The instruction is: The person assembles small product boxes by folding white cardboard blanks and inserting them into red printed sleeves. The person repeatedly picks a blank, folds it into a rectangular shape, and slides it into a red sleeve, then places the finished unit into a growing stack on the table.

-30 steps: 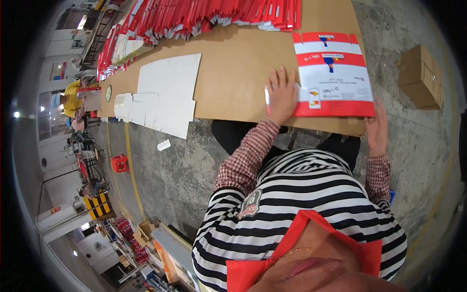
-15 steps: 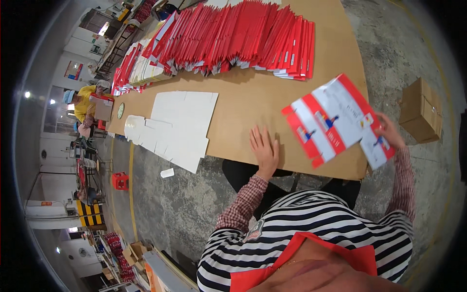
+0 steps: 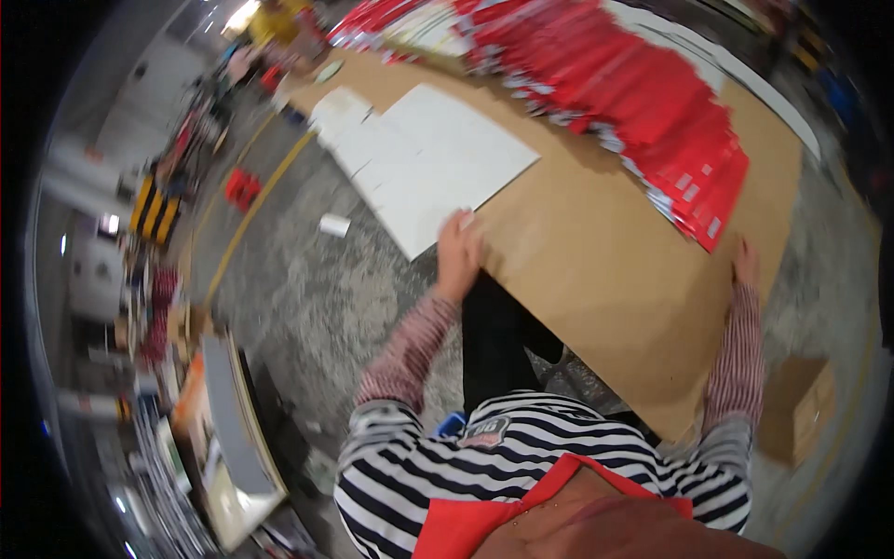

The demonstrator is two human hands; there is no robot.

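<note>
My left hand (image 3: 459, 256) is at the table's near left edge, its fingertips by the edge of a flat white cardboard blank (image 3: 447, 144). Motion blur hides whether those fingers grip the blank. My right hand (image 3: 747, 263) reaches forward over the table's right side, fingers stretched out, with nothing visible in it. Just ahead of it ends a long, tightly packed row of flat red-and-white folded cartons (image 3: 615, 88), which lean on one another across the far part of the table.
The brown-topped table (image 3: 605, 252) spreads before me. On the floor are a cardboard box (image 3: 801, 415) at right, a red stool (image 3: 243, 189) and a white scrap (image 3: 334, 224) at left. Another person in yellow (image 3: 277, 26) works at the far left.
The view has swung round, so the table appears turned clockwise. The red-and-white carton has left my right hand, which has moved to the row's end. My left hand has moved toward the white blank.
</note>
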